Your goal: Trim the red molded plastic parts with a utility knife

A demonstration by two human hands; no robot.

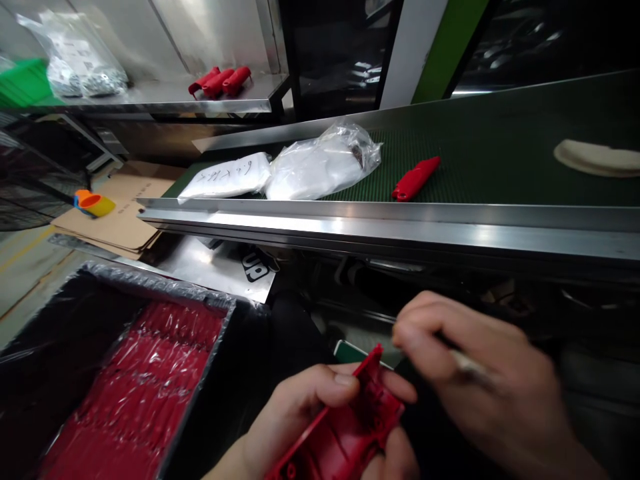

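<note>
In my left hand [320, 400] I hold a red plastic shell [345, 433], its hollow inside with ribs and small posts turned up toward me. The thumb lies along one edge and the fingers wrap beneath. My right hand [480, 380] hangs just to the right of the shell, apart from it. Its fingers are pinched together and blurred; a pale sliver [473, 367] shows among them, too smeared to name. Beyond the hands, a single red plastic part [417, 179] lies on the green conveyor belt [480, 147].
A box lined with black plastic [227, 307] at the left holds rows of red parts [145, 380] under clear film. White plastic bags [320, 163] rest on the belt behind its metal rail [400, 223]. Several red shells [220, 81] sit on a shelf. Flat cardboard [130, 200] lies left.
</note>
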